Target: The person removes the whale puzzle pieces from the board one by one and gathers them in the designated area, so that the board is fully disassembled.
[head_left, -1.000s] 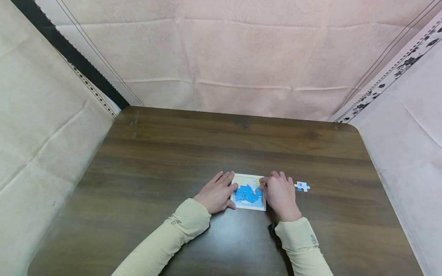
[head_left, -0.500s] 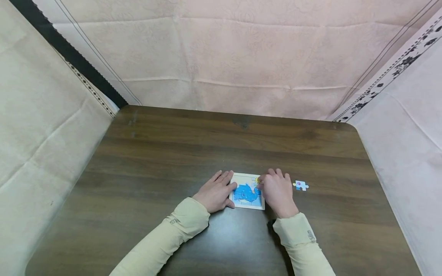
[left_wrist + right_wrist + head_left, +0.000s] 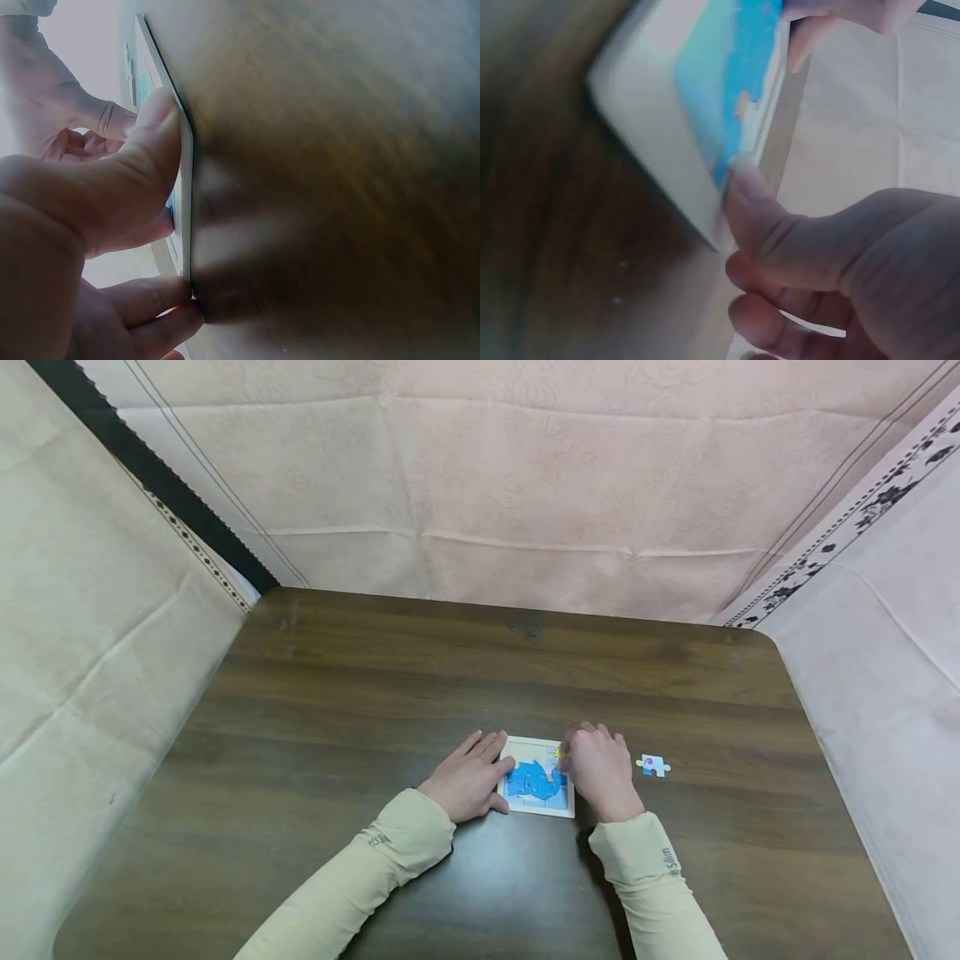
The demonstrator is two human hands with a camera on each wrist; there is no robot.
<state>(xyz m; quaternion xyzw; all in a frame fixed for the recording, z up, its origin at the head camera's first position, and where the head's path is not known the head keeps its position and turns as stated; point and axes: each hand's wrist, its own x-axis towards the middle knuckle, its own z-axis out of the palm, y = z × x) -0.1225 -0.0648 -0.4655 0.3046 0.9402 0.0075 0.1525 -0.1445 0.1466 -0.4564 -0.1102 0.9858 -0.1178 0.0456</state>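
Observation:
A small framed jigsaw puzzle (image 3: pixel 536 785) with a blue animal, possibly a whale, lies flat on the table. Along its left edge rests my left hand (image 3: pixel 467 779), fingers extended, thumb on the pale frame; the left wrist view shows this thumb (image 3: pixel 156 112) lying over the rim. At the upper right of the puzzle, my right hand (image 3: pixel 600 768) has its fingers curled, thumb and index together at a puzzle piece they mostly hide. In the right wrist view, the right thumb (image 3: pixel 754 199) presses at the picture's edge. Right of that hand lies a loose puzzle piece (image 3: pixel 653 766).
The brown wooden table (image 3: pixel 360 710) spreads around the puzzle. Pale cloth (image 3: pixel 480 485) hangs behind the table and along both sides. A dark strip (image 3: pixel 161 485) runs down the cloth at the left.
My right hand has shifted slightly forward and left over the puzzle's right side. My left hand stays in place on the frame, and the loose piece still lies at the right.

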